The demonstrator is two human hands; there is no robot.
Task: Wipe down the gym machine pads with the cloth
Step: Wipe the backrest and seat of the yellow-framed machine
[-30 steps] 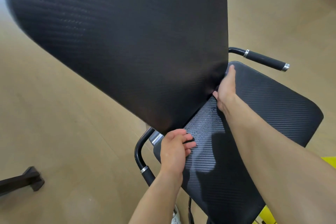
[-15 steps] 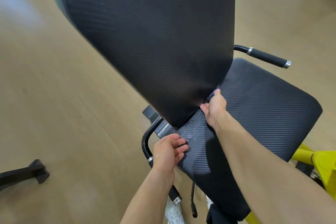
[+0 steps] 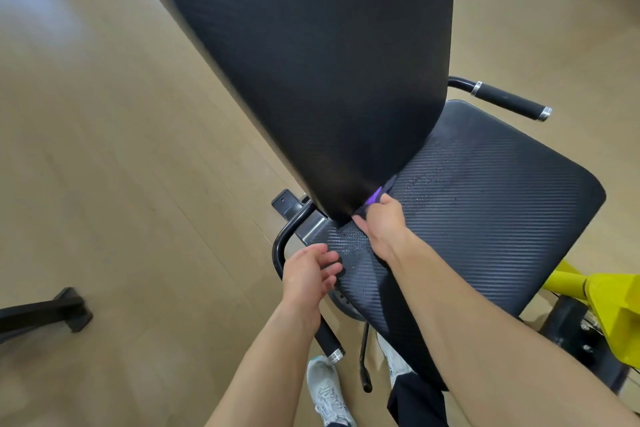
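A tall black back pad [image 3: 311, 55] rises over a black ribbed seat pad [image 3: 485, 211] that shows wet droplets. My right hand [image 3: 382, 227] presses a purple cloth [image 3: 375, 197] into the seam where the two pads meet; only a small edge of the cloth shows past my fingers. My left hand [image 3: 308, 276] rests with loose, parted fingers on the seat pad's near left corner, holding nothing.
Black handles stick out at the left [image 3: 325, 336] and the far right [image 3: 509, 100] of the seat. A yellow machine frame [image 3: 609, 308] stands at the right. A black equipment foot [image 3: 45, 314] lies on the wooden floor at left. My shoes [image 3: 327, 392] are below.
My right hand has slid with the cloth along the seam toward the near left end of the back pad. The view has pulled back and the left hand stayed at the corner.
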